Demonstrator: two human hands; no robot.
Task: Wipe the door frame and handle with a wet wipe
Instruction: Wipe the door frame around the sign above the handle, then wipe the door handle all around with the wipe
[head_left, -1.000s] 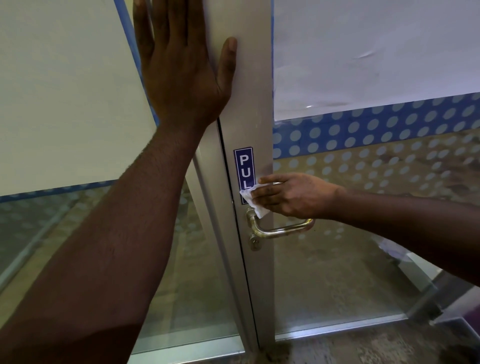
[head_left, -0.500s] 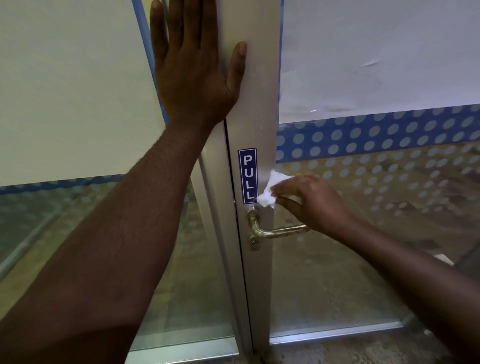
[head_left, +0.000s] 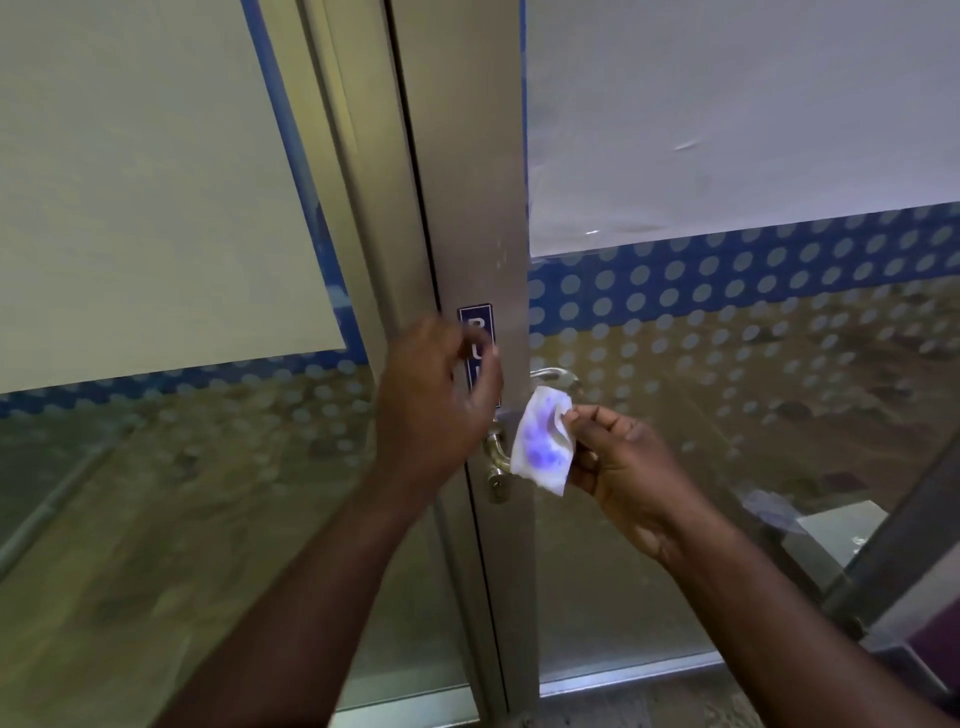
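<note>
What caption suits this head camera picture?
Right hand pinches a wet wipe beside the door handle; left hand hovers nearby.

Single view only: head-worn wide-angle camera, facing forward and slightly down. Looks close-up at vertical brushed-aluminium door frame (head_left: 467, 182), which runs through middle of picture, tilted by lens. Both forearms enter from bottom edge. Curved metal lever handle (head_left: 556, 375) sits just below centre. Frosted glass panels with blue dotted bands (head_left: 727, 265) fill both sides. Strip of floor at bottom.
</note>
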